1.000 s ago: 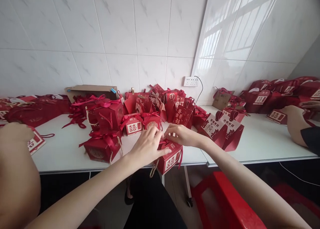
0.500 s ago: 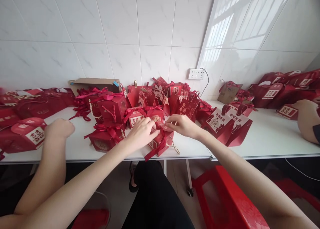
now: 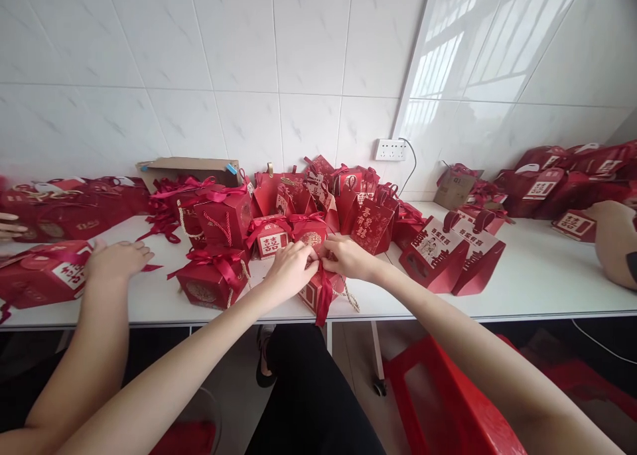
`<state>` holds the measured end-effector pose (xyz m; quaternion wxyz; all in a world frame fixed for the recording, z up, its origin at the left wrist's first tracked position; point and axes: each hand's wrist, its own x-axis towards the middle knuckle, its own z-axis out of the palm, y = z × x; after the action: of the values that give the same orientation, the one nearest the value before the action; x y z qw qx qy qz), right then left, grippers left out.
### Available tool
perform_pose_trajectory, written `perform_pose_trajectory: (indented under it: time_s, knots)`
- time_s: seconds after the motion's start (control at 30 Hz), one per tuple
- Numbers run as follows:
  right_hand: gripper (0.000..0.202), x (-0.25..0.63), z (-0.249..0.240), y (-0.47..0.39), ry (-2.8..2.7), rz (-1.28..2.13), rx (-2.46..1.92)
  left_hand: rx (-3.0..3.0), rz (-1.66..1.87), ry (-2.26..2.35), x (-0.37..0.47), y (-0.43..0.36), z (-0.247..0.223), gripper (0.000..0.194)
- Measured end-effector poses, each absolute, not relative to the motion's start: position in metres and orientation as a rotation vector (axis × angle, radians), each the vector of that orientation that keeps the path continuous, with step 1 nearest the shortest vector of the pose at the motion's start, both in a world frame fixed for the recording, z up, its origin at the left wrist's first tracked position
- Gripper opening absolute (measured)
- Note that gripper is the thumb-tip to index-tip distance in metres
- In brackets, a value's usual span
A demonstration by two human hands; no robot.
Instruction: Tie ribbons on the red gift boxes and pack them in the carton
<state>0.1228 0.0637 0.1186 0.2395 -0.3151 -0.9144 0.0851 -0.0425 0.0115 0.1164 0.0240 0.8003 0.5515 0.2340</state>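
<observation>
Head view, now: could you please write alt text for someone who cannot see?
A person's left hand and right hand meet at the red ribbon on a small red box; more red boxes crowd the white table, other people's arms at both sides.

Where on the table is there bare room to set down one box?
The widest bare patch of table is between the two bags and the small box at far right. A smaller one is between the other person's hand and the ribboned box. Behind the left hand and right hand, it is crowded.
</observation>
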Motion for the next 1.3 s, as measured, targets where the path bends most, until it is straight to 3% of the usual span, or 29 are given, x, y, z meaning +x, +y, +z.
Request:
perform_pose_trajectory:
  time_s: [0.33, 0.9, 1.13, 1.3]
  knots:
    - [0.01, 0.129, 0.113, 0.057, -2.352, 0.444, -0.971, 2.368, 0.842, 1.681, -0.042, 0.014, 0.11, 0.008]
    - [0.007, 0.131, 0.099, 0.037, -2.053, 0.846, -0.966, 2.155, 0.722, 1.648, -0.038, 0.005, 0.111, 0.001]
    - [0.01, 0.128, 0.107, 0.025, -2.169, 0.782, -1.035, 2.016, 0.861, 1.467, -0.047, 0.0, 0.107, 0.008]
    - [0.014, 0.134, 0.119, 0.032, -2.223, 1.049, -0.967, 2.02, 0.882, 1.282, -0.055, 0.002, 0.107, 0.008]
